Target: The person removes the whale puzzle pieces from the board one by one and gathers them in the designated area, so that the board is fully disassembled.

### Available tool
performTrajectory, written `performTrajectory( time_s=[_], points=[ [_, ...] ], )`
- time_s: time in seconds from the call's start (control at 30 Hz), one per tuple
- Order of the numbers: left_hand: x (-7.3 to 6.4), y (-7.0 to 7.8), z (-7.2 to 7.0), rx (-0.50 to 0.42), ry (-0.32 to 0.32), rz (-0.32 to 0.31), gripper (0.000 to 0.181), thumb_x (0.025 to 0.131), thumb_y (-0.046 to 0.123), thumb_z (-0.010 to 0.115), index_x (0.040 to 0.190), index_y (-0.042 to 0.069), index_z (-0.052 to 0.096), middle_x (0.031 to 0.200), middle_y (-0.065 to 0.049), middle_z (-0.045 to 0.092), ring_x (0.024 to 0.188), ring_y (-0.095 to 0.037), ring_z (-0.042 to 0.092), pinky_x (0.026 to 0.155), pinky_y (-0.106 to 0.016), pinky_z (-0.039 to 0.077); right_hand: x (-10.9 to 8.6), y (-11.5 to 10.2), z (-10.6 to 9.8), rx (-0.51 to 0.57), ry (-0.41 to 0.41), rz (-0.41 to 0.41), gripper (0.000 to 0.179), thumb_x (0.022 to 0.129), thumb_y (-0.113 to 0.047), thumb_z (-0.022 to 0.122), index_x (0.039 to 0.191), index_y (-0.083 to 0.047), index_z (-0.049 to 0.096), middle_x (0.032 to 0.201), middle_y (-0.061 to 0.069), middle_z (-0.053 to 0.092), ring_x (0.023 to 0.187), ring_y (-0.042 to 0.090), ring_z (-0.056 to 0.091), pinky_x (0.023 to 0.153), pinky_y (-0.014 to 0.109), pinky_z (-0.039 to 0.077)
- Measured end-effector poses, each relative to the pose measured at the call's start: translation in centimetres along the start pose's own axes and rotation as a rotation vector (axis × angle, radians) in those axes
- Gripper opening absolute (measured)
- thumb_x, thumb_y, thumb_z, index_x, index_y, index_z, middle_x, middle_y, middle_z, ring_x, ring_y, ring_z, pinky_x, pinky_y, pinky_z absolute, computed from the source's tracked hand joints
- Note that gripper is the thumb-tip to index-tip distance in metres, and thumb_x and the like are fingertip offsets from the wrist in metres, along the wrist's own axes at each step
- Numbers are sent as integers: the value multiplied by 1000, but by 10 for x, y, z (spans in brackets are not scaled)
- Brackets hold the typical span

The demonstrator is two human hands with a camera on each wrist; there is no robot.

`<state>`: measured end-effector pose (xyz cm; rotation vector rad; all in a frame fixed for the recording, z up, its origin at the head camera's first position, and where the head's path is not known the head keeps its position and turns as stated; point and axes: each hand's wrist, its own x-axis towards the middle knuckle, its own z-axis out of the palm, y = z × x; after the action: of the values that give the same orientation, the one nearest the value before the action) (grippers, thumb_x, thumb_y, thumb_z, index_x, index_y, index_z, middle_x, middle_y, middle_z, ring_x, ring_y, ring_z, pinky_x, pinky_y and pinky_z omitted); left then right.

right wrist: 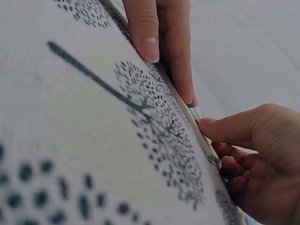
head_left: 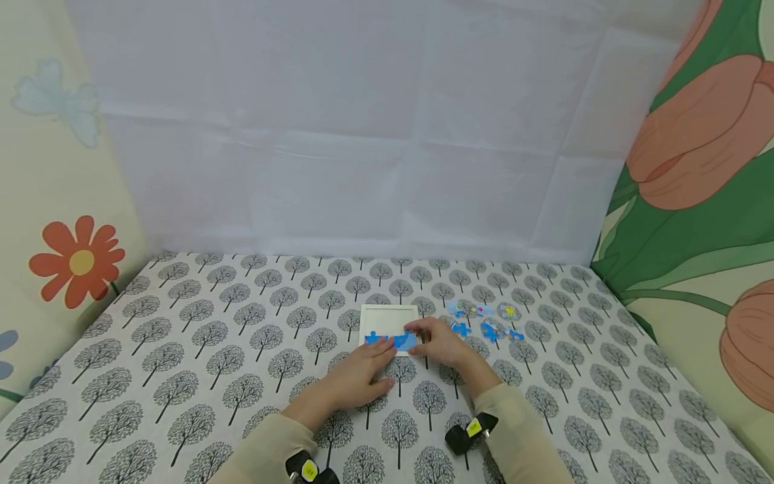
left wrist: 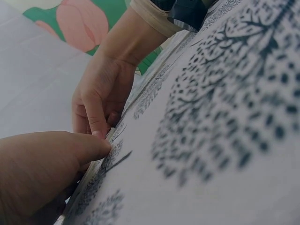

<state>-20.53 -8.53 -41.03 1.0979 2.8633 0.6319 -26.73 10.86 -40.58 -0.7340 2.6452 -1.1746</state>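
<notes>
A small white puzzle frame (head_left: 390,316) lies flat on the patterned cloth, with blue jigsaw pieces (head_left: 400,341) along its near side. My left hand (head_left: 359,373) rests over the near left edge, straight fingertips on the blue pieces. At the right end of that row, my right hand (head_left: 444,343) has its thumb and forefinger bent around a blue puzzle piece. In the right wrist view its thumb (right wrist: 208,123) sits at the frame's edge and its other fingers curl below. The held piece is mostly hidden by the fingers there.
Right of the frame lie several loose puzzle pieces, among them a blue one (head_left: 491,331), a smaller blue one (head_left: 516,335) and one with a yellow flower (head_left: 510,312). A white sheet (head_left: 363,168) hangs behind the tree-print cloth (head_left: 272,316). Flower-painted walls (head_left: 695,134) stand at the sides.
</notes>
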Motion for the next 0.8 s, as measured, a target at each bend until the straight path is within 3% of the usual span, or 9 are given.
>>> performTrajectory(
  time_s=[0.8],
  points=[
    [1, 0, 0, -1, -5, -11, 54, 87, 30, 48, 129, -2, 36, 137, -12, 27, 125, -28, 20, 101, -41, 17, -1, 0, -1, 12, 4, 8, 38, 73, -3, 66, 110, 0, 57, 83, 1, 52, 61, 13, 41, 53, 24, 39]
  ],
)
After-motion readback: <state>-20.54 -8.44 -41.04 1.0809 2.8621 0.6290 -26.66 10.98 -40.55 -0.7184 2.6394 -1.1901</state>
